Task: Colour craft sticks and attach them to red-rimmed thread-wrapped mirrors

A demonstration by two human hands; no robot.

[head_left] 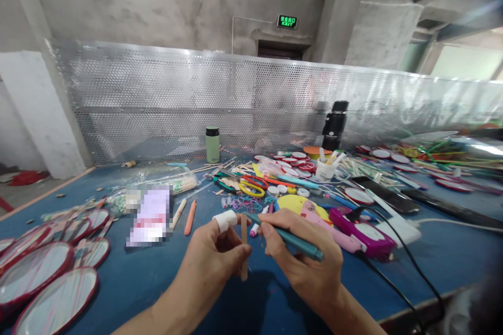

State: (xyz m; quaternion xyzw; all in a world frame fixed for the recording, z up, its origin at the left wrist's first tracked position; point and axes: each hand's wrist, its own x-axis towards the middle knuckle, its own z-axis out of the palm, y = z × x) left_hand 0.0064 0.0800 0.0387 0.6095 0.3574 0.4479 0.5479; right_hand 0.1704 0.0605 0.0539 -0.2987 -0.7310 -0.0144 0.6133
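My left hand (pixel 214 256), with white tape round a fingertip, pinches a flat wooden craft stick (pixel 244 241) held upright. In my right hand (pixel 306 256) is a teal marker pen (pixel 301 245), gripped as for writing. Its tip end is close to the upper part of the stick; whether they touch I cannot tell. Behind my hands, a marker with a purple end (pixel 254 229) lies on the blue table (pixel 157 277). A pink hot glue gun (pixel 334 233) and a yellow disc (pixel 293 204) lie just beyond my right hand.
Several red-rimmed round pieces (pixel 58 301) lie at left, near a blurred-out lilac item (pixel 149 214). Scissors (pixel 251 188), a white cup of pens (pixel 326 167), a green bottle (pixel 212 145) and a black flask (pixel 335 125) stand or lie farther back. Black cables (pixel 412 267) run at right.
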